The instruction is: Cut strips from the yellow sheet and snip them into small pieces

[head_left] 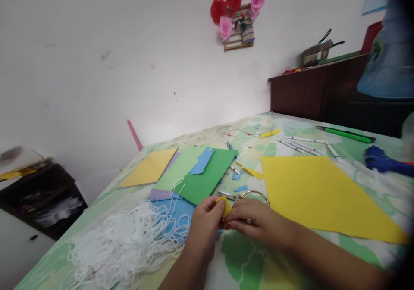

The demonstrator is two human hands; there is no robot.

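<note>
Between my two hands is a small yellow piece (226,205), perhaps paper or foam sheet. My left hand (207,221) pinches it between thumb and fingers. The fingertips of my right hand (255,219) are closed at its lower right edge. Just beyond my hands lies a pair of scissors (257,194), its blades pointing left and its gold handles partly behind my right hand. A large yellow sheet (317,191) spreads out to the right. A green sheet (207,173) and blue scraps (237,176) lie past my fingers.
A tangled heap of white cord (123,242) covers the table's left front. Yellow sheets (148,167) lie behind it. Several markers (300,145), a green cutter knife (347,135) and a dark blue tool (381,158) are at the back right. A wall (129,66) closes off the far side.
</note>
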